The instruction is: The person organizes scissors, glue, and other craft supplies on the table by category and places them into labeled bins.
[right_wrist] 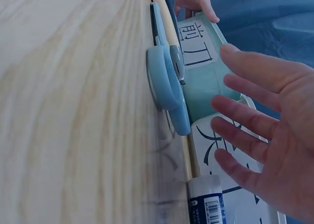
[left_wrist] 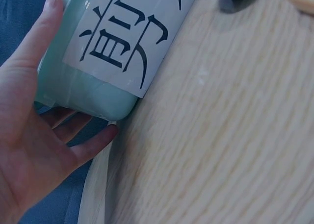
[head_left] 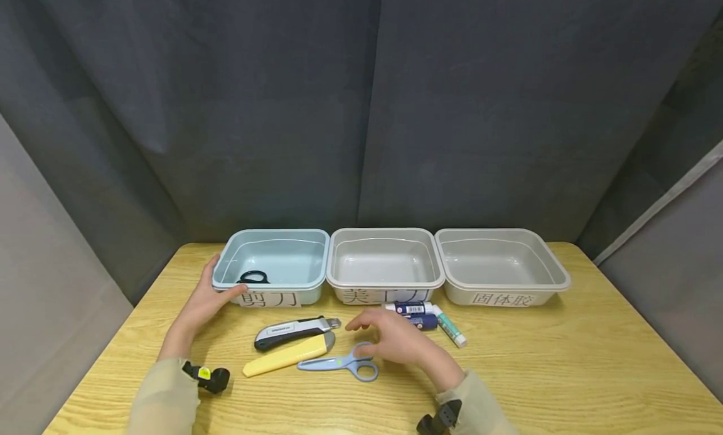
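Note:
My left hand [head_left: 199,302] grips the front left corner of a light blue plastic bin [left_wrist: 98,94], thumb along the front rim and fingers at its side. Inside that bin, a black scissor handle [head_left: 254,275] shows. Over the handles of light blue scissors [head_left: 333,363] hovers my right hand [head_left: 395,338], its fingers spread and holding nothing in the right wrist view. Left of it lie a grey and black utility knife [head_left: 294,332] and a yellow utility knife [head_left: 288,356]. Several glue sticks [head_left: 449,328] lie just beyond the right hand, partly hidden by it.
To the right of the blue bin, a grey bin [head_left: 384,284] and another pale grey bin [head_left: 503,287] stand in a row, each with a paper label. The wooden table [head_left: 565,372] ends at a dark curtain [head_left: 361,108] behind the bins.

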Available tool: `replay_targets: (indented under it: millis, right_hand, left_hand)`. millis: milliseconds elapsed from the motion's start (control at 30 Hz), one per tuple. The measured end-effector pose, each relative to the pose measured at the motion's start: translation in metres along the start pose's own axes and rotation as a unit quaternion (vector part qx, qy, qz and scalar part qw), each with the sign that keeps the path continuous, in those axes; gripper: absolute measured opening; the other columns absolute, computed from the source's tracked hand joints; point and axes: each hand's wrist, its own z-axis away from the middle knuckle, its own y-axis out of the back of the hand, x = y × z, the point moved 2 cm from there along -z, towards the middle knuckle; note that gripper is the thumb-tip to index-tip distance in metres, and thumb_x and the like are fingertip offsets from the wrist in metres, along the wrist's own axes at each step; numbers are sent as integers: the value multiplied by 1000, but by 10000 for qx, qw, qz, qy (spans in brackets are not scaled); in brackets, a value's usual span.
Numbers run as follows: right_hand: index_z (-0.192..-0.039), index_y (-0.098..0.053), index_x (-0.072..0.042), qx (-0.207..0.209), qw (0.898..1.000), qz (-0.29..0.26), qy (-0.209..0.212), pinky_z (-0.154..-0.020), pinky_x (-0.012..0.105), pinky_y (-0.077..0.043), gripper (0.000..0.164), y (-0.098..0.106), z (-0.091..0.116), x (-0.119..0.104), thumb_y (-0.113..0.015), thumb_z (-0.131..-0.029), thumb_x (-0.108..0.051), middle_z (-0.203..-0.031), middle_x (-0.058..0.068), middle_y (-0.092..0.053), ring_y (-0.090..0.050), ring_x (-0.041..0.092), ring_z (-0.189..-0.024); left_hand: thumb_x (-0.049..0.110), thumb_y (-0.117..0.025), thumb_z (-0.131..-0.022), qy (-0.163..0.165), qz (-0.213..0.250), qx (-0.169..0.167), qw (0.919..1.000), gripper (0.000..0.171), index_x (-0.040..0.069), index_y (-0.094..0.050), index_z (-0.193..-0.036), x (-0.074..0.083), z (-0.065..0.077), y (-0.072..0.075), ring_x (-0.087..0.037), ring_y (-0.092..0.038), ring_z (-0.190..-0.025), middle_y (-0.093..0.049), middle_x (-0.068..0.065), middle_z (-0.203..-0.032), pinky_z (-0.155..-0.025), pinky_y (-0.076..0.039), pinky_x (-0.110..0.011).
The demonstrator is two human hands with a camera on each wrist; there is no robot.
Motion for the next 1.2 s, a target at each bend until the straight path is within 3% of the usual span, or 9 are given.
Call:
replay_targets:
  millis: [233,500,800,1200]
  right_hand:
    - [-117,-60,-18,-578,9983,-66,9,-88,28,-43,56,-5,2,0,-76,-69,-39,-111,-3,-61,-54,13,-101]
    - [-121,-57,-19,-1076,9937,-263,-183,-89,26,-43,58,-10,3,-1,-76,-69,-35,-113,-6,-58,-53,10,-101]
    - [-120,-58,-17,-1121,9936,129,72,-89,24,-42,60,-13,6,1,-79,-65,-31,-111,-7,-57,-50,8,-100]
    - [-118,-59,-16,-1228,9922,163,174,-93,27,-39,62,-14,8,-1,-82,-62,-31,-114,-5,-50,-44,11,-105]
  left_hand:
    - [40,-69,-78,-45,-73,-6,10000,106,15,8,-146,2,1,1,-41,-15,-135,-8,-20,-150,-105,-15,-61]
    - [40,-68,-79,-21,-75,8,10000,105,15,8,-146,2,2,1,-41,-15,-135,-8,-21,-150,-105,-15,-61]
    - [41,-68,-78,-19,-92,8,10000,106,15,8,-146,3,1,0,-40,-13,-135,-6,-20,-151,-105,-15,-61]
    - [41,-68,-79,-36,-96,23,9999,105,14,9,-146,4,2,1,-40,-13,-135,-6,-20,-151,-105,-15,-61]
